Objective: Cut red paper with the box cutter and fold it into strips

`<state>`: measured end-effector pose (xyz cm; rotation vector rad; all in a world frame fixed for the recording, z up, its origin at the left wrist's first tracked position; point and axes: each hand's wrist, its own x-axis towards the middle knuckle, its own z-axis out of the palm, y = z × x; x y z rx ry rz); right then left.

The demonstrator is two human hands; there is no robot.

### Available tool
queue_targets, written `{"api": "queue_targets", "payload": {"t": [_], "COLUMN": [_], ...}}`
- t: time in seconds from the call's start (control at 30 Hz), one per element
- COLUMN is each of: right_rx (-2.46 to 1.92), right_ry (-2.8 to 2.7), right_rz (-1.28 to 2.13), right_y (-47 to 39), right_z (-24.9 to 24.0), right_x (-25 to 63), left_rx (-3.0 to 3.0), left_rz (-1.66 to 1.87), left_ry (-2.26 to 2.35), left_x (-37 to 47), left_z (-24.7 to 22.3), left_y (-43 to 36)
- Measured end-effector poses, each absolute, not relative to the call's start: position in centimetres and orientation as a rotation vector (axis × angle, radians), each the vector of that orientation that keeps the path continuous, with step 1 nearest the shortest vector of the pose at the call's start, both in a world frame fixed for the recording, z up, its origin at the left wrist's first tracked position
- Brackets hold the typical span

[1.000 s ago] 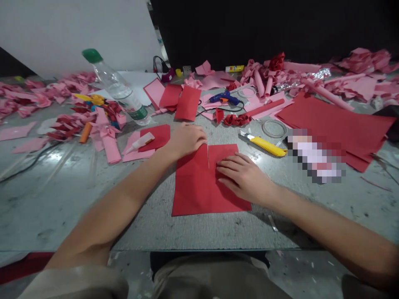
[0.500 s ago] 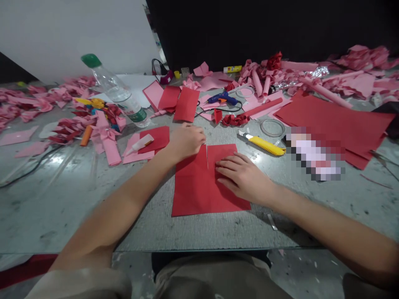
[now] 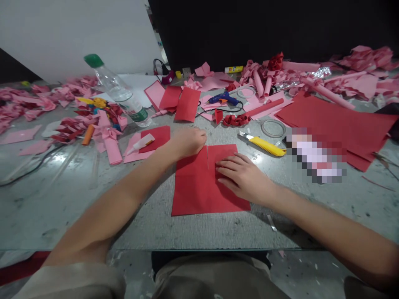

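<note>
A red sheet of paper [image 3: 199, 189] lies flat on the grey table before me. A narrow slit runs from its far edge partway down the middle. My left hand [image 3: 190, 141] is closed at the far left part of the sheet, beside the slit, with its fingers curled on the paper. My right hand [image 3: 245, 176] rests on the right half with fingers stretched out flat. To the right of the sheet lies a yellow utility knife [image 3: 263, 145], its blade end pointing left.
A roll of tape [image 3: 273, 128] and a stack of red paper [image 3: 339, 124] are at the right. Behind lies a blue glue gun [image 3: 225, 98]. A green-capped bottle [image 3: 124, 97] stands at back left, near a small white glue bottle [image 3: 141, 143]. Pink paper scraps [image 3: 358, 83] line the back.
My left hand has shifted very slightly toward me along the slit. The right hand and the sheet stay in place.
</note>
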<state>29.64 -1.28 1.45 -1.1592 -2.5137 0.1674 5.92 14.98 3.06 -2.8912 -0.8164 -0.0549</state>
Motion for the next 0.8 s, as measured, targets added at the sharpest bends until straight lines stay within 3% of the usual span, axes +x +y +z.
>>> {"api": "queue_targets", "payload": {"t": [0.57,0.8], "right_rx": [-1.152,-1.154], "right_ry": [-2.524,-2.525], "right_rz": [0.201,0.192], "right_y": [-1.1,-1.0], "right_z": [1.4,1.4], "right_x": [29.8,30.0], "left_rx": [-2.837,-2.959], "left_rz": [0.162,0.039], "left_ry": [-0.800,-0.887], "left_x": [9.2,9.0], "left_z": [5.5,4.5], "left_y": [12.2,13.2]}}
